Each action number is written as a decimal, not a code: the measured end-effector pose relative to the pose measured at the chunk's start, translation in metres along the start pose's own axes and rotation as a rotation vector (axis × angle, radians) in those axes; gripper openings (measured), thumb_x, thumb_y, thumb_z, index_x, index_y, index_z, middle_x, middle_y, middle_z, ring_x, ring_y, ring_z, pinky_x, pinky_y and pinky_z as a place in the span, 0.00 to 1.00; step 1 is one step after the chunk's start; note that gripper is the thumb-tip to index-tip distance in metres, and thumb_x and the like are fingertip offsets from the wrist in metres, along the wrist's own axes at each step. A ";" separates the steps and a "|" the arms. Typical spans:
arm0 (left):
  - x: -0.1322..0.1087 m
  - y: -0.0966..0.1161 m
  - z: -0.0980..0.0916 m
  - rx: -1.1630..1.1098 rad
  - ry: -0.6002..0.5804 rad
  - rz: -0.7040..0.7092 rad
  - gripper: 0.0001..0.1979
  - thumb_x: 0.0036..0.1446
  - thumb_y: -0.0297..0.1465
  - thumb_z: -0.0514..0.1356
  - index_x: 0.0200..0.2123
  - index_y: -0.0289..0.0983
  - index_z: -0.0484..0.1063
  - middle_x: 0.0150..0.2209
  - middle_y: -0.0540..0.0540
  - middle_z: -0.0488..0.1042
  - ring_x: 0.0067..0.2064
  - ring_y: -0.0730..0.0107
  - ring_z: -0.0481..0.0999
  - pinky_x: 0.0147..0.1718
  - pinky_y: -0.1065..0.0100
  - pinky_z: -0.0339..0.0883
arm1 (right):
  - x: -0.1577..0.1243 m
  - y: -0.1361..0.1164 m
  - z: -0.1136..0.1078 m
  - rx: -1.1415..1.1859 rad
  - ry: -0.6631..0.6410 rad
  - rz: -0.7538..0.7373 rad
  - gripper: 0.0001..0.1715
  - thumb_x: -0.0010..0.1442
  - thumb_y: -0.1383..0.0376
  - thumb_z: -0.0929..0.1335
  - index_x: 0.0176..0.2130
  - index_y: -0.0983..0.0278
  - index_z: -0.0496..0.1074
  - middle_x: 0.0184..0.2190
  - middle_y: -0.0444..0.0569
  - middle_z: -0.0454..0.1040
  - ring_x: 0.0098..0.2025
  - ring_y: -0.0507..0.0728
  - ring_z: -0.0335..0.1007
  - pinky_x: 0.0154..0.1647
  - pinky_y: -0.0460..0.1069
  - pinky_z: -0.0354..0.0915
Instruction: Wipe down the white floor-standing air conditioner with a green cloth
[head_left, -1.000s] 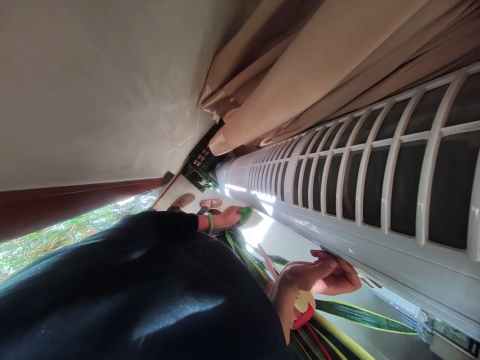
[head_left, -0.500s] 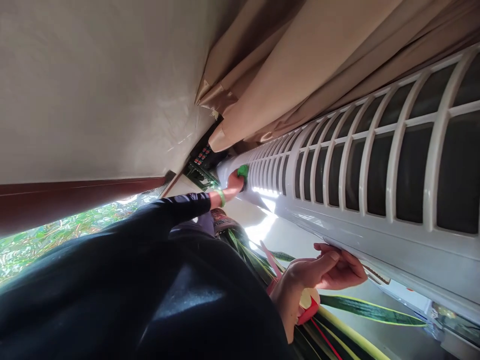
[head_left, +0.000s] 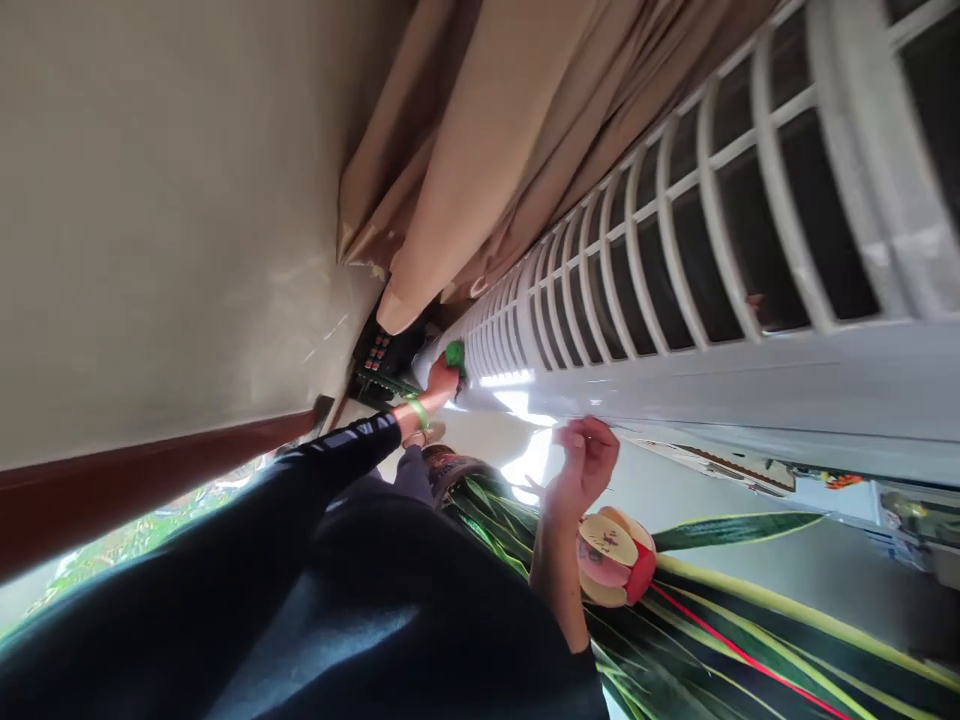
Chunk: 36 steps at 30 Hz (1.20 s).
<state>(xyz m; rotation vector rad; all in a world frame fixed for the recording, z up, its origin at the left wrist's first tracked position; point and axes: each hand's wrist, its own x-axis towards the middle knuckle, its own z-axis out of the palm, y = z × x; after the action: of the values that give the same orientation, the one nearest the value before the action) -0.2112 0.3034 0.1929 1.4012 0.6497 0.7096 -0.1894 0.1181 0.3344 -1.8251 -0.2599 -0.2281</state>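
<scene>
My left hand (head_left: 442, 378), with a green band at its wrist, reaches to the far end of a long white air conditioner (head_left: 637, 385). It is closed on a bunched green cloth (head_left: 454, 353), pressed to the casing beside the grille (head_left: 600, 285). The cloth's lower part and some of my fingers are hard to make out. Below the unit's near edge hangs my right hand (head_left: 589, 465), its fingers loosely curled and slightly apart. Nothing shows in it, and it looks separate from the casing.
Brown curtains (head_left: 480, 150) run along the unit's upper side. Snake plant leaves (head_left: 720, 620) and a red-and-cream round ornament (head_left: 611, 555) lie close to my right forearm. A dark rack (head_left: 375, 365) stands beyond my left hand. A pale wall surface (head_left: 165, 220) fills the upper left.
The view has shifted along the unit. My right hand has moved left and up in view, its fingers now pointing upward. My left hand keeps the green cloth at the grille's far end.
</scene>
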 end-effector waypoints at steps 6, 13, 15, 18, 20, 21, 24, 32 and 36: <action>0.012 0.001 0.003 -0.025 0.043 0.086 0.19 0.74 0.44 0.54 0.34 0.38 0.69 0.23 0.53 0.67 0.26 0.76 0.63 0.28 0.70 0.65 | -0.017 0.010 0.003 0.088 -0.085 0.164 0.20 0.62 0.54 0.72 0.48 0.63 0.75 0.41 0.51 0.80 0.34 0.54 0.76 0.37 0.51 0.72; 0.013 0.065 0.021 -0.004 0.002 0.484 0.16 0.70 0.42 0.57 0.53 0.41 0.76 0.63 0.41 0.74 0.65 0.54 0.73 0.67 0.51 0.68 | -0.029 0.021 -0.008 0.122 -0.056 0.270 0.26 0.60 0.49 0.72 0.50 0.63 0.75 0.43 0.51 0.80 0.36 0.54 0.75 0.38 0.52 0.72; 0.013 0.079 0.032 0.068 -0.079 0.688 0.18 0.73 0.41 0.52 0.57 0.44 0.75 0.66 0.42 0.72 0.70 0.55 0.70 0.70 0.48 0.67 | -0.030 0.024 -0.011 0.119 -0.048 0.289 0.27 0.60 0.48 0.72 0.50 0.63 0.75 0.43 0.52 0.80 0.36 0.55 0.75 0.38 0.51 0.72; 0.018 0.087 0.042 0.198 -0.093 0.810 0.20 0.74 0.40 0.49 0.59 0.47 0.75 0.67 0.44 0.72 0.74 0.57 0.65 0.71 0.47 0.66 | -0.031 0.024 -0.017 0.116 -0.033 0.308 0.27 0.60 0.48 0.72 0.50 0.63 0.75 0.43 0.52 0.80 0.36 0.55 0.76 0.38 0.51 0.72; 0.031 0.087 0.043 0.245 -0.070 0.820 0.19 0.73 0.41 0.50 0.53 0.45 0.79 0.63 0.41 0.76 0.70 0.54 0.69 0.69 0.46 0.68 | -0.032 0.024 -0.021 0.111 -0.022 0.321 0.26 0.61 0.48 0.72 0.50 0.63 0.75 0.43 0.52 0.80 0.37 0.55 0.76 0.37 0.50 0.71; 0.041 0.086 0.041 0.255 -0.065 0.826 0.18 0.73 0.42 0.52 0.49 0.44 0.80 0.59 0.40 0.78 0.67 0.53 0.72 0.67 0.47 0.69 | -0.032 0.024 -0.024 0.107 -0.017 0.329 0.26 0.61 0.48 0.72 0.51 0.63 0.75 0.44 0.52 0.80 0.38 0.55 0.76 0.36 0.50 0.71; 0.077 0.090 0.034 0.276 -0.071 0.837 0.17 0.70 0.43 0.55 0.42 0.42 0.81 0.54 0.38 0.80 0.62 0.53 0.76 0.65 0.48 0.71 | -0.034 0.024 -0.028 0.095 -0.008 0.356 0.26 0.62 0.48 0.71 0.51 0.63 0.74 0.44 0.52 0.80 0.38 0.55 0.76 0.34 0.49 0.70; 0.066 0.111 0.028 0.238 -0.014 0.742 0.15 0.69 0.36 0.54 0.44 0.40 0.81 0.53 0.38 0.79 0.56 0.54 0.76 0.59 0.51 0.73 | -0.038 0.026 -0.021 0.115 -0.045 0.381 0.25 0.60 0.48 0.71 0.49 0.63 0.75 0.42 0.50 0.80 0.37 0.54 0.75 0.39 0.50 0.71; 0.022 0.120 0.029 0.006 -0.197 0.661 0.11 0.67 0.40 0.62 0.38 0.42 0.83 0.45 0.42 0.81 0.48 0.59 0.79 0.50 0.56 0.77 | -0.036 0.019 -0.014 0.137 -0.062 0.364 0.25 0.59 0.48 0.72 0.46 0.63 0.77 0.42 0.51 0.81 0.37 0.55 0.76 0.39 0.50 0.72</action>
<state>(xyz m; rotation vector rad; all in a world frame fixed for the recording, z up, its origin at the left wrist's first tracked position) -0.1815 0.3060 0.3148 1.6794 0.0166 1.0628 -0.2181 0.0975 0.3102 -1.7102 0.0166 0.0986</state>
